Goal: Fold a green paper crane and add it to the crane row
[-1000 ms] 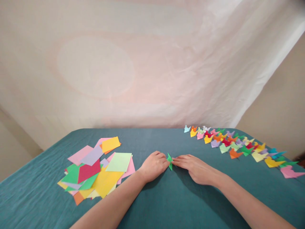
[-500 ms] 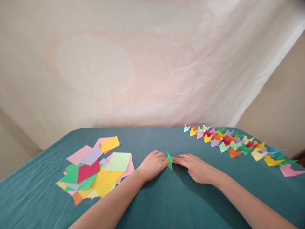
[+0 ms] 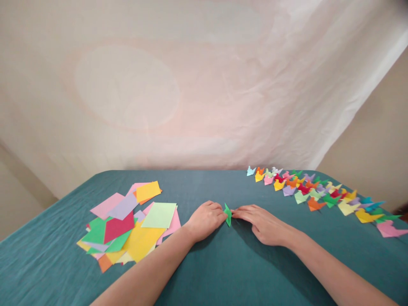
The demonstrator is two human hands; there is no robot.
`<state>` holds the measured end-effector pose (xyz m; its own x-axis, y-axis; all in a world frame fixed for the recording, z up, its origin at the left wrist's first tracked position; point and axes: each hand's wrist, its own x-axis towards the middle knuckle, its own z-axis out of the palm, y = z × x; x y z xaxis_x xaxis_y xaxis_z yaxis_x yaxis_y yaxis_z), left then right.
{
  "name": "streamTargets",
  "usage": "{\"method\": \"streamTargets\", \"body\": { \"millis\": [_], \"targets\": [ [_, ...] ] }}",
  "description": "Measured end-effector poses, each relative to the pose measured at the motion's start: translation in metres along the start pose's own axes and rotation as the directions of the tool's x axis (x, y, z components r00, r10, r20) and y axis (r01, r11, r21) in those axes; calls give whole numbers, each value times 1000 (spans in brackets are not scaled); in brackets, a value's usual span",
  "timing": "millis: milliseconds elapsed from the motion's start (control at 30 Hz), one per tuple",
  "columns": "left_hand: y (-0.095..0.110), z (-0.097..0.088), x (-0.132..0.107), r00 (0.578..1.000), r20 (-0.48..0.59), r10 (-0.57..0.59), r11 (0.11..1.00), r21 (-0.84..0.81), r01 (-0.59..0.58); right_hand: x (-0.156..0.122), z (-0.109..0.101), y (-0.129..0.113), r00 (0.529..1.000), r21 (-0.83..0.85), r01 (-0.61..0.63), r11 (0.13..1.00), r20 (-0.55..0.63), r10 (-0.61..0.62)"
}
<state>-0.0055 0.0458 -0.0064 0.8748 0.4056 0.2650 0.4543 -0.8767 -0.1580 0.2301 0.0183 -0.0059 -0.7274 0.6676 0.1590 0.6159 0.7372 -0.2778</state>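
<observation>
A small folded green paper piece (image 3: 228,214) sits at the middle of the teal tablecloth (image 3: 229,272). My left hand (image 3: 205,220) lies curled beside it, its fingertips pinching the piece's left side. From the right, my right hand (image 3: 259,222) rests on the cloth with its fingers drawn together, and their tips pinch the piece's right edge. Both hands hold the same piece low against the table.
A loose pile of coloured paper squares (image 3: 127,225) lies to the left. Along the right edge runs a band of several folded paper birds (image 3: 318,193) in many colours. A pale draped sheet (image 3: 191,85) hangs behind the table.
The green piece looks slightly narrower and more folded than a second ago. Both hands stay in nearly the same place.
</observation>
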Motion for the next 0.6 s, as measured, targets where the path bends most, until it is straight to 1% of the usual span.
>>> {"method": "streamTargets", "body": {
  "millis": [233, 467, 600],
  "targets": [
    [0, 2, -1, 1000, -4, 6, 1000, 17, -6, 0, 0, 0, 1000, -3, 7, 1000, -4, -7],
    [0, 1, 0, 1000, 18, -3, 1000, 11, 3, 0, 0, 0, 1000, 12, 14, 1000, -18, -13],
    [-1, 1, -1, 1000, 7, -13, 1000, 3, 13, 0, 0, -1, 1000, 4, 10, 1000, -19, -10]
  ]
}}
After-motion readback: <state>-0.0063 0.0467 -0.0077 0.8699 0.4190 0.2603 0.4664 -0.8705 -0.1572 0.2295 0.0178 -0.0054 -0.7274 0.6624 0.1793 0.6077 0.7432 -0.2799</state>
